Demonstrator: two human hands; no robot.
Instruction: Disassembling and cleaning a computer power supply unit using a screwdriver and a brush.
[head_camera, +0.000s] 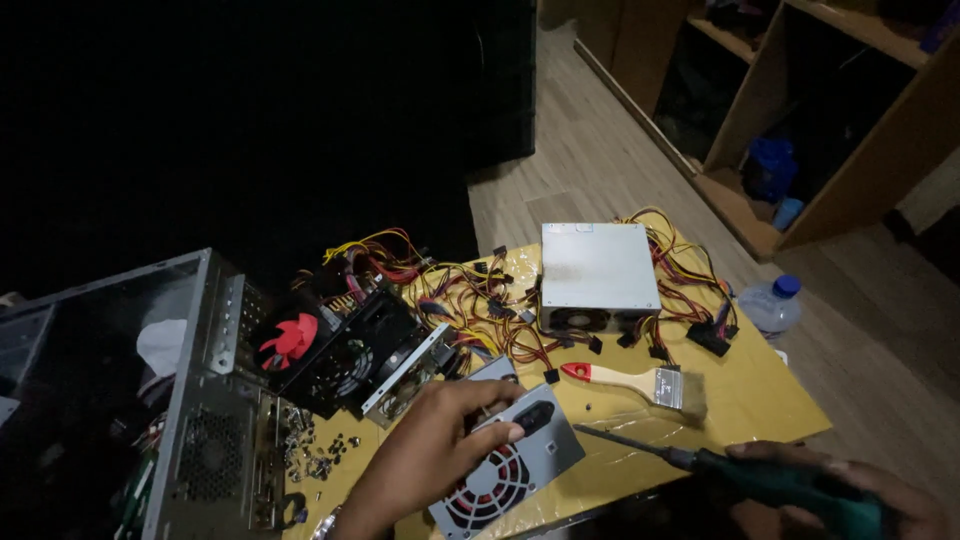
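Our left hand at 6 o'clock, fingers spread flat on grey supply, fan grille up, at table's near edge. Our right hand at 4 o'clock, fingers clamped round green screwdriver, shaft pointing toward 10 o'clock, tip just right of supply. Brush beyond. Second supply with wires at 12. Case at 9; bottle at 2.
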